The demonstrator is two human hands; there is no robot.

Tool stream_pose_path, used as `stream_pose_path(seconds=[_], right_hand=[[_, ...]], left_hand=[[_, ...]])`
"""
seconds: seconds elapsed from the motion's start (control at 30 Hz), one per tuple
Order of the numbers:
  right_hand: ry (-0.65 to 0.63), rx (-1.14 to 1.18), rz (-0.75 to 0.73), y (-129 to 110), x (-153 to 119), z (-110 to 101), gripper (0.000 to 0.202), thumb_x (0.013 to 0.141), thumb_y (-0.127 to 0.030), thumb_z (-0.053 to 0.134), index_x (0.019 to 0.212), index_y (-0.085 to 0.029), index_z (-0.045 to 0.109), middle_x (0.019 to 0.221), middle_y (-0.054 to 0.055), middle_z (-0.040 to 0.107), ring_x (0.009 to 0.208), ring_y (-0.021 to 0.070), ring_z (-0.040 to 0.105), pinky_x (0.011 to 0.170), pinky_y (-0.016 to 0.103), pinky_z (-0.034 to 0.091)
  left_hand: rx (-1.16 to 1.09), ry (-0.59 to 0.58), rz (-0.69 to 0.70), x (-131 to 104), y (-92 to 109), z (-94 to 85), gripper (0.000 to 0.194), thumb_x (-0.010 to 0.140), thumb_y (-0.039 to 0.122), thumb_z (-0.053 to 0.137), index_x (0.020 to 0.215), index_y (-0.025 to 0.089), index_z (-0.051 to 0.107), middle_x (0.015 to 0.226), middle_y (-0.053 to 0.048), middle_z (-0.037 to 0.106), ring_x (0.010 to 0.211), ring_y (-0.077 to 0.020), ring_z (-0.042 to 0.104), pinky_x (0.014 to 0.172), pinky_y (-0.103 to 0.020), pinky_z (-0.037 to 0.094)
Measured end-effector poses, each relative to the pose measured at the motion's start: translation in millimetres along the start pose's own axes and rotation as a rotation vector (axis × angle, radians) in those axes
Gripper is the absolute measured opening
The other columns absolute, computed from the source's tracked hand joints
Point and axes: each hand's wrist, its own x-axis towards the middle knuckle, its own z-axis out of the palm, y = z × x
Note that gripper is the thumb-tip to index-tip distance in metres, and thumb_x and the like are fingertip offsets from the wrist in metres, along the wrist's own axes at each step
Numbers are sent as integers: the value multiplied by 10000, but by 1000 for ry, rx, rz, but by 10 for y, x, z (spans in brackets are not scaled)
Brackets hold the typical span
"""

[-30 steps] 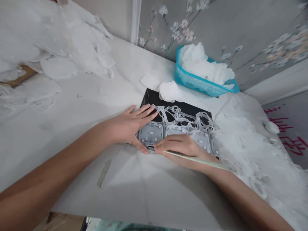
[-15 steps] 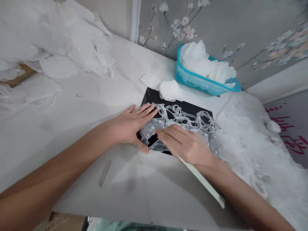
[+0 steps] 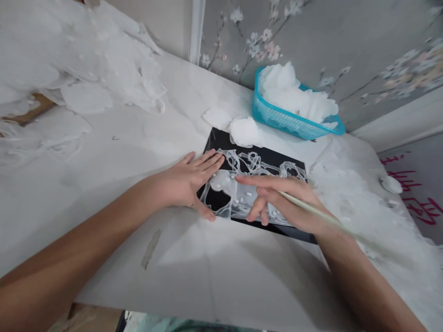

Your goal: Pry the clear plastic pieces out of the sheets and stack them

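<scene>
On the table's middle is a black board (image 3: pixel 218 201) with a translucent white, cut-out plastic-looking piece (image 3: pixel 246 190) on it, dotted with small white bumps. My left hand (image 3: pixel 195 180) lies flat with fingers spread over the board's left end, fingertips on the piece. Over the middle of the piece is my right hand (image 3: pixel 287 198), its index finger stretched out to the left. A long, pale, thin stick (image 3: pixel 308 207) is held in this hand and runs back past the wrist, its far end blurred. The hand hides part of the piece.
A blue basket (image 3: pixel 284 115) of white translucent pieces stands at the back. Loose white pieces (image 3: pixel 244 131) lie just behind the board. Heaps of similar material cover the table's left (image 3: pixel 86 60) and right (image 3: pixel 363 198). The table's front edge is near.
My right hand has turned and shifted right, index finger now extended. The stick has swung from pointing down toward me to pointing right. My left hand stays in place.
</scene>
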Motion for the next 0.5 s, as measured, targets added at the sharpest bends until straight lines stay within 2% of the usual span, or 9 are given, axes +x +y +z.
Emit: stream_pose_path(seconds=[0.07, 0.13, 0.2, 0.27, 0.33, 0.37, 0.43, 0.5], right_hand=[[107, -26, -39, 12, 21, 93, 316, 957, -255, 345, 1154, -204, 585, 737, -3, 708, 519, 90, 617, 564, 216, 524], [231, -268, -157, 62, 72, 229, 309, 899, -351, 472, 1102, -163, 608, 938, 71, 705, 726, 158, 647, 679, 292, 538], [237, -571, -271, 129, 126, 356, 333, 836, -370, 569, 1076, -145, 621, 1076, 112, 666, 870, 212, 613, 740, 343, 524], [219, -723, -295, 192, 166, 421, 240, 857, -272, 538, 1040, -152, 636, 1088, 105, 663, 897, 215, 590, 724, 330, 514], [311, -670, -215, 245, 192, 402, 212, 880, -190, 470, 984, -168, 654, 987, 82, 689, 847, 195, 592, 683, 302, 498], [378, -584, -138, 271, 204, 366, 215, 886, -198, 460, 967, -174, 658, 915, 70, 693, 797, 185, 593, 651, 290, 487], [526, -358, 37, 329, 229, 272, 214, 884, -284, 483, 926, -180, 665, 776, 42, 670, 684, 162, 576, 576, 267, 452], [637, -132, 156, 392, 258, 194, 237, 866, -361, 509, 865, -183, 665, 721, 21, 643, 623, 138, 548, 542, 247, 419]], left_hand=[[-8, -3, -5, 2, -6, 5, 1236, 591, 765, 503, 1432, 116, -129, 1511, -93, -119, 1393, -281, -100, 1096, -447, -62], [-5, 25, 3, 5, -16, 22, 1247, 578, 770, 513, 1436, 115, -112, 1516, -90, -101, 1395, -283, -91, 1098, -444, -56], [4, 55, 8, 8, -23, 41, 1259, 565, 776, 519, 1440, 108, -93, 1520, -96, -77, 1396, -287, -78, 1099, -440, -50], [14, 62, 6, 6, -19, 47, 1257, 565, 773, 524, 1444, 106, -79, 1520, -104, -69, 1396, -295, -67, 1099, -438, -42], [21, 57, 0, 1, -2, 37, 1240, 574, 760, 531, 1447, 124, -77, 1518, -103, -80, 1395, -306, -62, 1097, -448, -30], [22, 55, -4, -1, 10, 30, 1232, 578, 753, 535, 1448, 133, -80, 1517, -103, -88, 1394, -311, -62, 1095, -457, -25], [20, 52, -17, -5, 33, 19, 1236, 580, 740, 548, 1445, 137, -95, 1514, -109, -97, 1392, -319, -65, 1094, -467, -16], [16, 50, -25, -7, 45, 17, 1248, 579, 730, 557, 1442, 121, -108, 1513, -121, -97, 1392, -321, -64, 1096, -465, -15]])
